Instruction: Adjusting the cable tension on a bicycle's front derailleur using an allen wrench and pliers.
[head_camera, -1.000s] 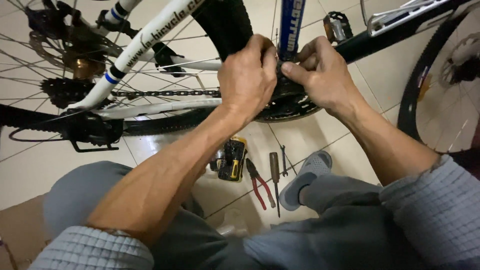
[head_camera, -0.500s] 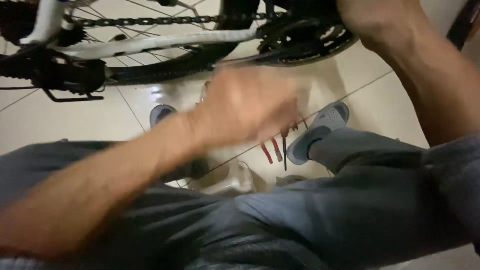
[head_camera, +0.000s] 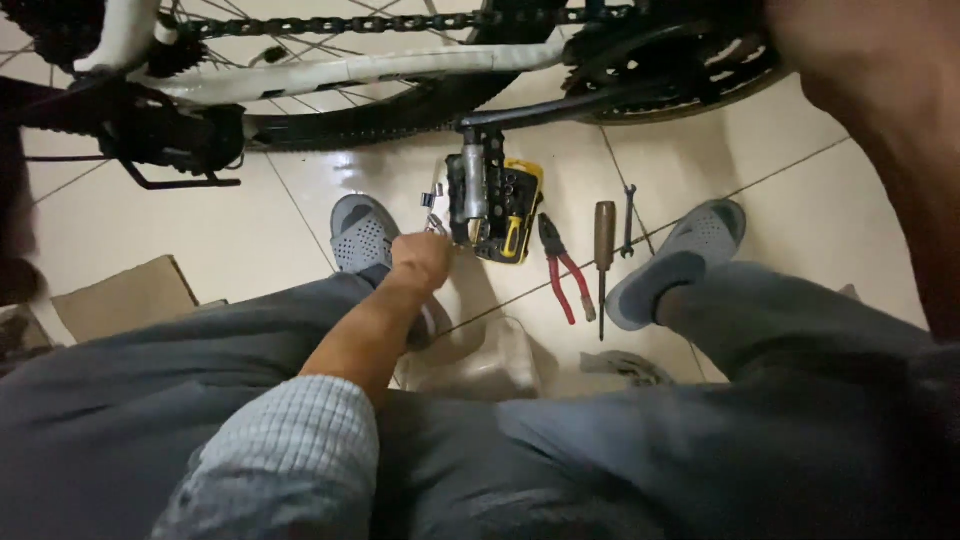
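Left hand (head_camera: 422, 260) extended down to floor, fingers curled on small metal tool (head_camera: 434, 222) just beside bit case (head_camera: 510, 210). Right hand's grip cannot be told.

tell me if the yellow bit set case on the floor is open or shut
Open: the yellow bit set case lies flat on the tile with its bits and sockets exposed, beside the left hand.
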